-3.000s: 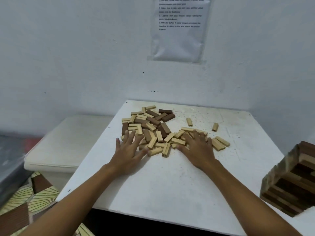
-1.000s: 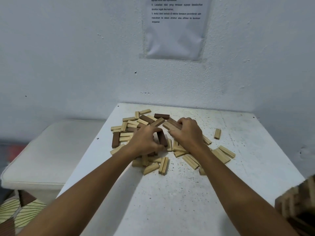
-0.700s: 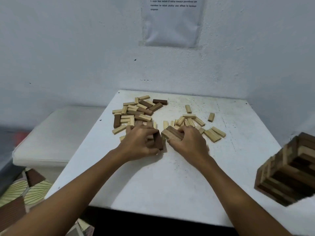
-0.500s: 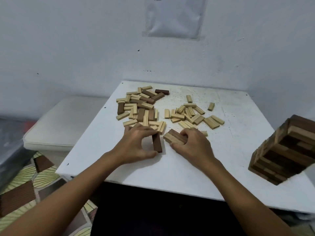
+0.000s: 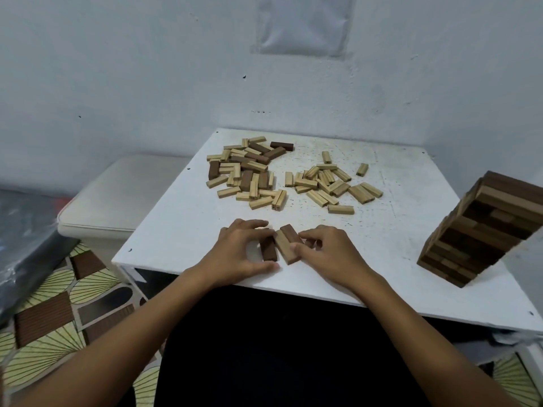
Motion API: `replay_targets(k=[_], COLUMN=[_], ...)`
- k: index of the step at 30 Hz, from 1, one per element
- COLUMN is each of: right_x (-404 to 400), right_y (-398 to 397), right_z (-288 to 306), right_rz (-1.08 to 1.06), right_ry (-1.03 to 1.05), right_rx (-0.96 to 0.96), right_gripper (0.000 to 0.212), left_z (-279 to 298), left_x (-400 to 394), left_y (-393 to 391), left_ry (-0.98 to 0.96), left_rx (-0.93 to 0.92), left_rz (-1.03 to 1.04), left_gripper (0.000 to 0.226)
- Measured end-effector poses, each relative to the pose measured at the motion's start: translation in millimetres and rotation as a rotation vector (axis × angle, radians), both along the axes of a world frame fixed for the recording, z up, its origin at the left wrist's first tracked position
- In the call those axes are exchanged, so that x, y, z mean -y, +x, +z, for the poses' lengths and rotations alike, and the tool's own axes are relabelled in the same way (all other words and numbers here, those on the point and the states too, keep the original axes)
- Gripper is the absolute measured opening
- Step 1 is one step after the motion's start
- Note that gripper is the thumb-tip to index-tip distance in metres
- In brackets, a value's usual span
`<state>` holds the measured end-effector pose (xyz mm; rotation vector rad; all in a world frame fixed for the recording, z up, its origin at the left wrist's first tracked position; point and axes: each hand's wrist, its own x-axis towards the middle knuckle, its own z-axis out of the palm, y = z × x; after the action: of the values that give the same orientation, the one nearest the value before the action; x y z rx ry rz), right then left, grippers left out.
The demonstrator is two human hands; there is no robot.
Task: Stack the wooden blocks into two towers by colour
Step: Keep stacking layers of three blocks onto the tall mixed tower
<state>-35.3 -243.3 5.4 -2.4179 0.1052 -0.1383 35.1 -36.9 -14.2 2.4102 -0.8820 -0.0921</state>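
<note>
Head view, left hand point(image 5: 235, 254) pinching dark block point(image 5: 269, 249), right hand point(image 5: 326, 254) gripping two blocks point(image 5: 286, 243) alongside

A white surface point(image 5: 188, 230) (speckled with dark flecks) stands against a pale wall point(image 5: 117, 69) bearing a taped paper sheet point(image 5: 302, 24). A cream cushioned seat point(image 5: 117, 195) sits beside it, above a leaf-patterned floor point(image 5: 58, 312).

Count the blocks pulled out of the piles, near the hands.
3: a dark block under the left hand, a light block beside it, another dark block by the right hand. Fingers may hide more.
</note>
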Motion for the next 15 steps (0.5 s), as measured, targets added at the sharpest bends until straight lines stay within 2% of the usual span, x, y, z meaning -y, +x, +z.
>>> replay_targets(k=[4,7,10,15], right_x=[16,25,28,24], right_y=[5,9,13,9], right_z=[5,8,8,-1], right_rz=[0.127,0.239,0.303,0.248], right_ry=[0.103,0.087,0.016,0.053], right_rx=[-0.049,-0.096,-0.158,-0.089], right_gripper=[0.032,0.052,0.066,0.059], left_z=[1,2,1,-1], left_x=[11,17,20,19], left_y=[-5,-5,-2,3], left_ry=[0.007,0.007,-0.034,-0.101], left_rx=[0.009,0.007,0.014,0.017], left_rz=[0.005,0.017,0.011,-0.029], left_gripper=[0.084,0.091,0.086,0.078])
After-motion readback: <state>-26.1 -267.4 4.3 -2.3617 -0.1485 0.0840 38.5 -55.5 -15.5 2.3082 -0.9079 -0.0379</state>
